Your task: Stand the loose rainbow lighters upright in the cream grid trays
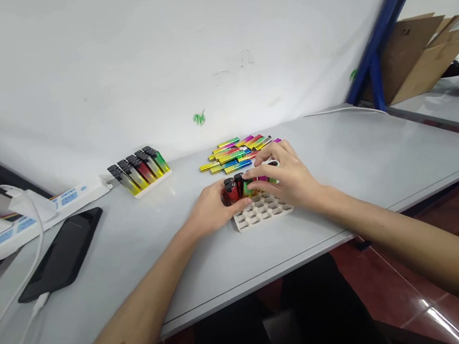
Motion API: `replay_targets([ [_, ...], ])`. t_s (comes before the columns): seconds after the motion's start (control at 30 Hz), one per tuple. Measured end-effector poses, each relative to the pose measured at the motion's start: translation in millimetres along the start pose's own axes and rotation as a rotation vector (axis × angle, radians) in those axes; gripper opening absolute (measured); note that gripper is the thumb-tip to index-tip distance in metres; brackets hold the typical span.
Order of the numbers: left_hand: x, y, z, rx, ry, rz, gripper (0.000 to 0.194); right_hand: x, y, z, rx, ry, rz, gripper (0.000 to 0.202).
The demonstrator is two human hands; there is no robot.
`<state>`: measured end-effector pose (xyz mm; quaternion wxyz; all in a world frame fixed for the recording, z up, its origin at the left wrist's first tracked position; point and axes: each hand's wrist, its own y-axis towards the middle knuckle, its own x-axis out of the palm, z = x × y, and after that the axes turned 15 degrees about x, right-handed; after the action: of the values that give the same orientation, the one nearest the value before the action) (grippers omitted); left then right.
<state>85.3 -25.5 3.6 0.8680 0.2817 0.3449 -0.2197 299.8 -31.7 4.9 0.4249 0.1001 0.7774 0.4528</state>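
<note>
A white tray with rows of holes (261, 210) lies on the grey table, its front rows bare. Lighters with black tops, among them a red lighter (231, 192), stand upright in its back part. My left hand (211, 208) is curved around the left side of these lighters, thumb at the tray's front. Over the tray's right side, my right hand (285, 177) has its fingers bent and pressed toward a green lighter (247, 189); what its fingertips hold is hidden. Behind the hands lies a pile of shiny coloured metallic pieces (231, 157).
A second tray (153, 184) full of lighters (139, 169) stands at the back left. At the left are a black phone (63, 253), a white cable (39, 304) and a power strip (72, 197). Cardboard boxes (424, 57) sit behind a blue frame (386, 7) at the right.
</note>
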Motion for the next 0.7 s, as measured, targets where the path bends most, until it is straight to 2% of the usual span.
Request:
replay_targets([
  [0.13,-0.4,-0.2,3.7,0.025,-0.079,0.006,0.035,-3.4,-2.4,-6.3,-0.085,-0.018,-0.079,0.019],
  [0.23,0.1,-0.5,4.3,-0.004,-0.077,0.009,0.039,-8.3,-1.4,-4.7,-0.080,-0.005,-0.034,0.021],
  [0.33,0.0,-1.0,4.0,-0.055,-0.049,0.014,0.046,-10.7,5.4,11.9,0.120,0.029,0.112,0.023],
  [0.4,-1.6,-1.6,4.2,-0.059,-0.062,-0.002,0.046,-7.7,11.3,31.5,0.279,0.060,0.132,0.025],
  [0.47,-5.1,-2.3,4.7,-0.052,-0.080,-0.027,0.043,0.0,16.1,53.3,0.351,0.077,0.002,0.025],
  [0.5,-7.4,-2.7,5.1,-0.051,-0.087,-0.044,0.042,5.1,17.6,63.2,0.356,0.069,-0.106,0.026],
  [0.6,-15.6,-4.2,5.7,-0.059,-0.089,-0.093,0.038,22.0,19.7,83.4,0.296,0.002,-0.403,0.030],
  [0.7,-21.8,-5.5,5.2,-0.056,-0.070,-0.093,0.039,34.8,21.2,89.3,0.274,-0.076,-0.512,0.038],
])
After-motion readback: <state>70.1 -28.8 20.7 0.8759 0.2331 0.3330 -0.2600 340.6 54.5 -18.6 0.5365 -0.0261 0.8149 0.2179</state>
